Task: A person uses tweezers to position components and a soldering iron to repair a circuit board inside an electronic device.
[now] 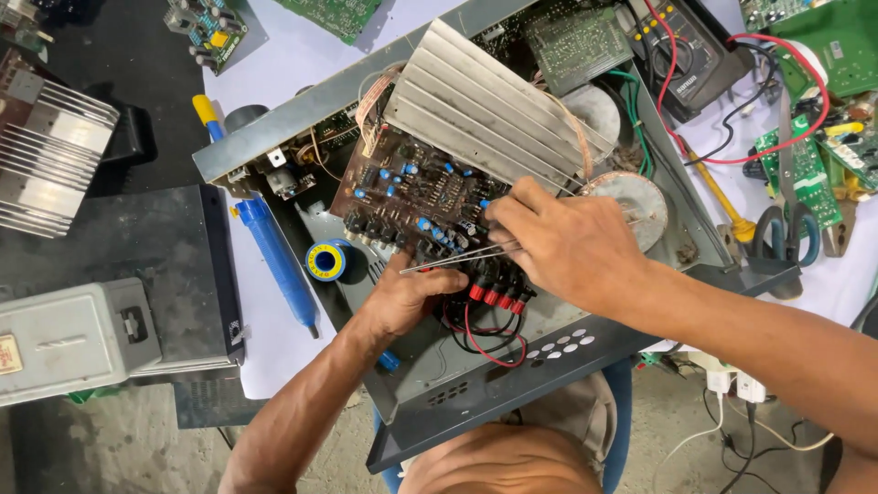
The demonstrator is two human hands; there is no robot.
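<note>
Gripping thin steel tweezers [457, 256], ribbed heatsink [485, 105]

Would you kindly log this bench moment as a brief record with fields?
Left hand: steadies the brown circuit board from below
Right hand: holds metal tweezers, tips toward the board's lower edge
Board: tilted up inside the open grey chassis, finned heatsink attached
Nearby: blue desoldering pump, solder spool

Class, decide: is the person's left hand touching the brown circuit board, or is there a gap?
Touching. The head view shows the left hand gripping the lower edge of the brown circuit board, fingers against it with no gap.
</note>
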